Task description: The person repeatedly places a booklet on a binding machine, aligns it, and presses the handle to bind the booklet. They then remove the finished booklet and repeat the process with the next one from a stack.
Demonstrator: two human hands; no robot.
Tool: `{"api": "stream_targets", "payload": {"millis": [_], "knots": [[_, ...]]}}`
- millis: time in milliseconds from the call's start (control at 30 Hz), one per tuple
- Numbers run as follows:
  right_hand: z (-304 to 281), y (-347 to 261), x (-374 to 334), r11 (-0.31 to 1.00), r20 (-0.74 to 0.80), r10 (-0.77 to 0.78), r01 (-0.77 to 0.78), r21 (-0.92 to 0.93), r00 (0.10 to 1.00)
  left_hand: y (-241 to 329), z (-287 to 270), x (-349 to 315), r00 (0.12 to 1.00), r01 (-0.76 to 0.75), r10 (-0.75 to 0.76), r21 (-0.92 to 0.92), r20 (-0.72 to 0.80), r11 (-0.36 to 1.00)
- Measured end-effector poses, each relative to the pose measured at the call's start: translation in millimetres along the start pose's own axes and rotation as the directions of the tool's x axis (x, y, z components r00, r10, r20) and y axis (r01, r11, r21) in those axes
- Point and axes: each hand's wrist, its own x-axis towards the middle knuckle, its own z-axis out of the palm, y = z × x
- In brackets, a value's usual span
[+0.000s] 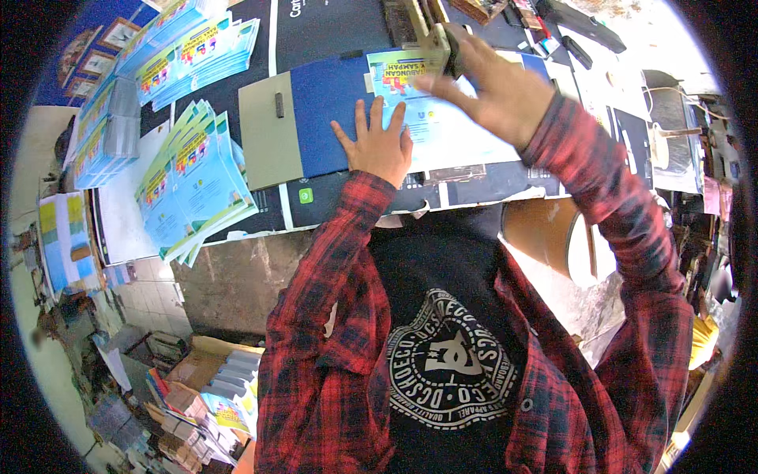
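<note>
My left hand (375,148) lies flat with fingers spread, across the left edge of a white and light-blue printed sheet (458,134) and the blue board (312,118) beneath it. At the sheet's far edge stands a heavy stapler-like tool (439,49) with a cream and dark arm. My right hand (501,95), slightly blurred, has its fingers bent over the end of that arm, and its thumb reaches left over the sheet. The fingers partly hide the tool's front end. A grey strip (268,130) with a small dark bar borders the blue board on the left.
Fanned printed leaflets (193,174) lie on the table's left side, with stacked leaflets (201,59) behind them. A bundled stack (110,130) sits farther left. Dark tools (576,51) lie at the far right. A brown cylinder (541,229) is below the table's front edge.
</note>
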Motion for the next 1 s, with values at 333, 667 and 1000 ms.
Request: {"api": "stream_targets", "payload": {"millis": [333,667,1000], "knots": [[117,6,-30,1.0,-0.473,0.001,0.008,0.019,0.881,2,-3,-6,1.0,-0.017,0.017,-0.123,-0.001,0.992],[-3,44,-22,0.921,-0.186,-0.297,0.332,0.203,0.937,2,4,-3,0.999,-0.009,0.006,-0.094,-0.034,0.996],[173,213,-60,0.957,-0.376,0.156,-0.235,-0.173,0.913,5,6,22,0.94,0.273,-0.341,-0.548,-0.023,0.79]]}}
